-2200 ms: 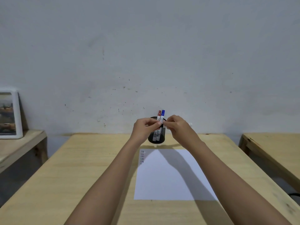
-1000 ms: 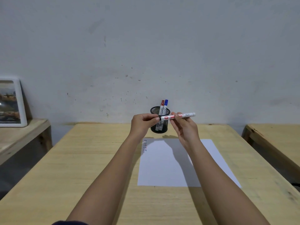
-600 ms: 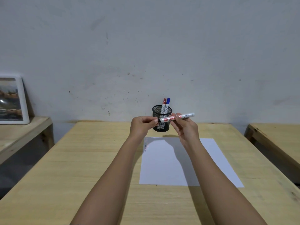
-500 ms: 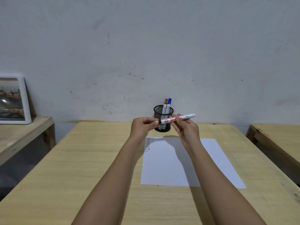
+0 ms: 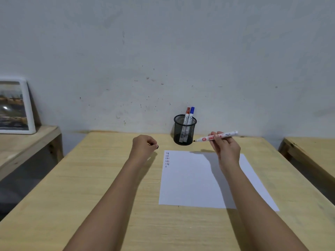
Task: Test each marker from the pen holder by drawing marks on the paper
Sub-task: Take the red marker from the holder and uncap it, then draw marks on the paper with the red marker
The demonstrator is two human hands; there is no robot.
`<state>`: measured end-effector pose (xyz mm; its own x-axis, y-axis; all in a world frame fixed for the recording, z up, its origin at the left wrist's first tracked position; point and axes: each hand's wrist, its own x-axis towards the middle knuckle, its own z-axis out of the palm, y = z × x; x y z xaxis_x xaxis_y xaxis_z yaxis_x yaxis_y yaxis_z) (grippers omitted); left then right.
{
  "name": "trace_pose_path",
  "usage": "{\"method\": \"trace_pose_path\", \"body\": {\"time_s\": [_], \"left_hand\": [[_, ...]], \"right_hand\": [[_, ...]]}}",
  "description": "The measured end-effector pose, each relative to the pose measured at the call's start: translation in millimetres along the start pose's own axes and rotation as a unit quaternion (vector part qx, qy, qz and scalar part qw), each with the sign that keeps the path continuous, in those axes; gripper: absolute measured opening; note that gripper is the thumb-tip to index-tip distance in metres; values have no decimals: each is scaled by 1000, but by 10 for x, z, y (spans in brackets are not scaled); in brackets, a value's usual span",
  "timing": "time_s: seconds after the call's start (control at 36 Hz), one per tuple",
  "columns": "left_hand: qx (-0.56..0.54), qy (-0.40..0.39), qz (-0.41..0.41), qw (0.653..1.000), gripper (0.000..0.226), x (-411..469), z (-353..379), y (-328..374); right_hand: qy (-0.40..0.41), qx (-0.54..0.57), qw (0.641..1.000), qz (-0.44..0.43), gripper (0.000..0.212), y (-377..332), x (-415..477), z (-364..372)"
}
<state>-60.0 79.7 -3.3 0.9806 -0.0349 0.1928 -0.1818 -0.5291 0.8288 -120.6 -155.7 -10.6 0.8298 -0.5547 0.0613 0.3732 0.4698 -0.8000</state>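
A white sheet of paper [image 5: 190, 180] lies on the wooden desk [image 5: 108, 187], with short dashes in black and red at its top left corner [image 5: 167, 158]. Behind it stands a black mesh pen holder [image 5: 184, 130] with a red-capped marker [image 5: 187, 115] and a blue-capped marker [image 5: 191, 114] upright in it. My right hand [image 5: 225, 147] holds an uncapped white marker [image 5: 216, 136] level above the paper's far edge, its dark tip pointing left toward the holder. My left hand [image 5: 144, 144] hovers left of the paper, curled around a small dark cap [image 5: 157, 146].
A framed picture [image 5: 14, 107] leans on the wall on a lower wooden bench [image 5: 27, 142] at the left. Another wooden table [image 5: 311, 153] stands at the right. The grey wall runs just behind the pen holder.
My hands have pulled apart: the cap came off the marker and stayed in my left hand, which moved left. My right hand moved right with the bare marker.
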Motion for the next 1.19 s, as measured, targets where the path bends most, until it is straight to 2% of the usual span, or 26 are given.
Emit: {"method": "trace_pose_path", "body": {"time_s": [0.14, 0.33, 0.78, 0.94, 1.11, 1.19], "left_hand": [[102, -41, 6, 994, 9, 54, 62, -83], [160, -84, 16, 983, 8, 82, 183, -116], [181, -109, 42, 976, 20, 112, 242, -194], [187, -122, 36, 974, 36, 112, 255, -162], [182, -116, 32, 976, 38, 79, 221, -161], [166, -107, 37, 980, 48, 16, 179, -114]], "right_hand": [[-11, -27, 1000, 6, 12, 70, -28, 41], [-18, -45, 999, 5, 12, 112, -41, 108], [-35, -69, 997, -5, 9, 104, -39, 135], [-37, -81, 996, -9, 8, 48, -61, 131], [-46, -81, 995, -25, 8, -81, -107, 124], [-48, -80, 995, -30, 11, -152, -140, 133]]}}
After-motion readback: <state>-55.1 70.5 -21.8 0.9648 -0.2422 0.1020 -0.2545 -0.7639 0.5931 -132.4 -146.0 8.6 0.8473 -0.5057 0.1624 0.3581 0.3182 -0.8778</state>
